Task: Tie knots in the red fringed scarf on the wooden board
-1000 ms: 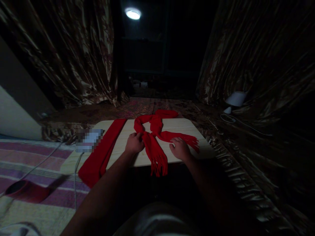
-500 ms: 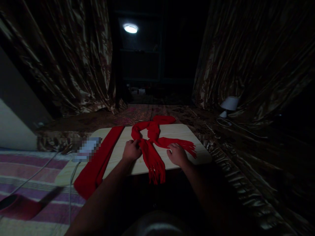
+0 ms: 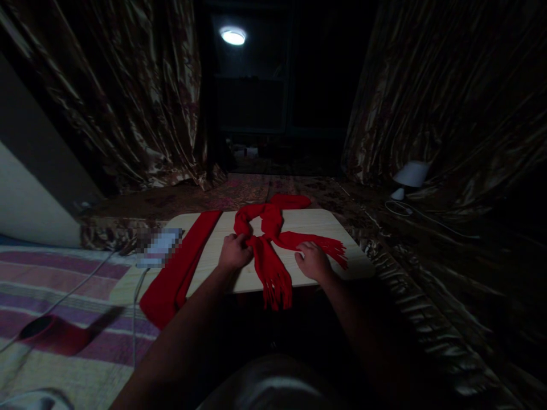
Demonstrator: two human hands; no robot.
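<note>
Head view — fringed red scarf (image 3: 272, 265) looped on wood-grained board (image 3: 310, 222).

Scarf (image 3: 270, 262) on board (image 3: 307, 222); cloth (image 3: 183, 267) left; lamp (image 3: 411, 173) behind, right.

Cannot make out the pixelated item (image 3: 160, 249) or the pale object (image 3: 29, 400) cut off at lower left. Cannot see the fingertips of the left hand (image 3: 235, 251).

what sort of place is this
Probably a room in a home, perhaps a bedroom: long patterned curtains, a small table lamp and a striped cover at the left suggest it.
</note>
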